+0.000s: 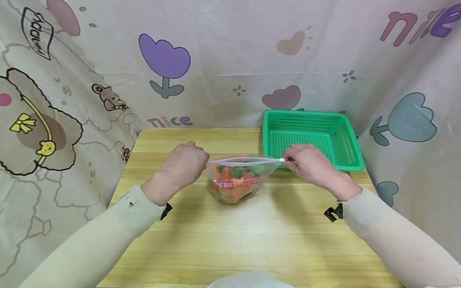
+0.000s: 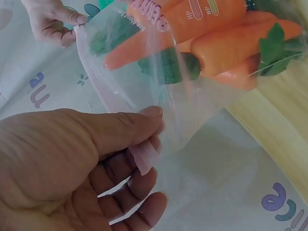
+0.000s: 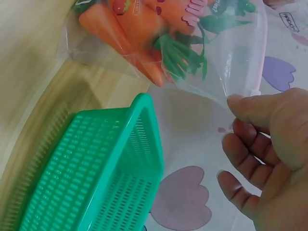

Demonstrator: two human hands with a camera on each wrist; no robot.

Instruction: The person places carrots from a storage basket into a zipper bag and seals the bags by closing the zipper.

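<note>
A clear plastic zipper bag (image 1: 260,183) with pink lettering hangs between both hands over the table, its mouth slightly parted. Inside lie several orange carrots (image 2: 226,53) with green leafy tops (image 3: 178,55). My left hand (image 1: 189,163) pinches one top corner of the bag between thumb and forefinger, as the left wrist view shows. At the opposite corner my right hand (image 1: 307,162) pinches the bag's edge beside the white zip slider (image 1: 282,160). The remaining fingers of each hand are loosely bent.
A green plastic basket (image 1: 306,138) with slotted sides stands at the table's back right, just behind the right hand. The wooden table (image 1: 216,236) ends against a patterned cloth (image 1: 230,52) at the back and sides. Something pale (image 1: 250,280) shows at the bottom edge.
</note>
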